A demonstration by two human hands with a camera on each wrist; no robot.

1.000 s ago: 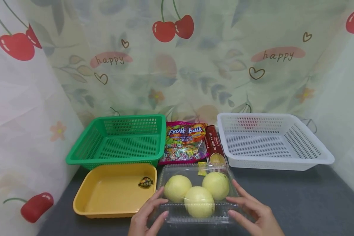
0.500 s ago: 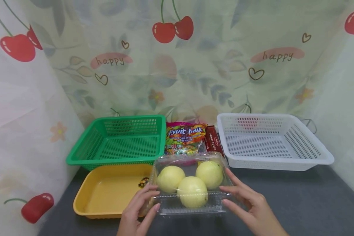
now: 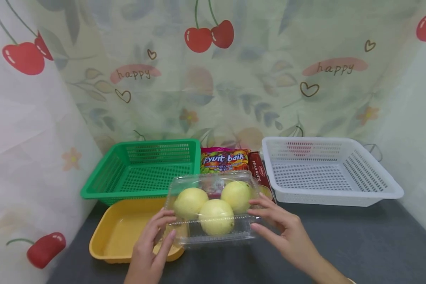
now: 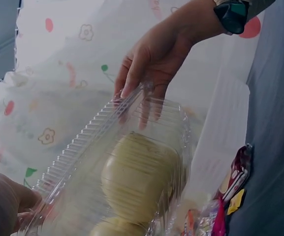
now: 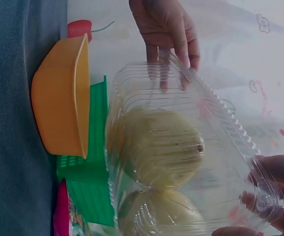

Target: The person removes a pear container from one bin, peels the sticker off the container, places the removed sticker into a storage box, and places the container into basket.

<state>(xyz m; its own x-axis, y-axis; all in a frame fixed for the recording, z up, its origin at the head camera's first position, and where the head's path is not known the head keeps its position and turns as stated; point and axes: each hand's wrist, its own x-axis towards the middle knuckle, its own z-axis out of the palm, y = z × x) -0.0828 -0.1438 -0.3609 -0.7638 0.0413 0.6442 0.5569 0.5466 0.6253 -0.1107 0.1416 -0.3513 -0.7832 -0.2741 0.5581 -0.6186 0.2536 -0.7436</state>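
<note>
A clear plastic clamshell box (image 3: 234, 235) holds three round, pale yellow-green fruits (image 3: 217, 219). My left hand (image 3: 147, 244) grips its left end, thumb at the near corner and fingers along the side. At the opposite end, my right hand (image 3: 285, 230) pinches the rim between thumb and fingers. The wrist views show the box raised above the dark table, its lid down over the fruits. In the head view it overlaps the right part of a yellow tray (image 3: 118, 230) and the lower part of a candy bag (image 3: 223, 157).
Behind the tray stands a green perforated basket (image 3: 88, 191). A white perforated basket (image 3: 333, 197) is at the back right. Between the baskets lies a dark red pasta pack (image 3: 259, 169) beside the candy bag. A printed curtain (image 3: 213, 94) encloses the back and sides of the dark table (image 3: 340, 232).
The clamshell box has moved up and to the left in the head view, carried by both hands. It now covers part of the yellow tray and more of the candy bag.
</note>
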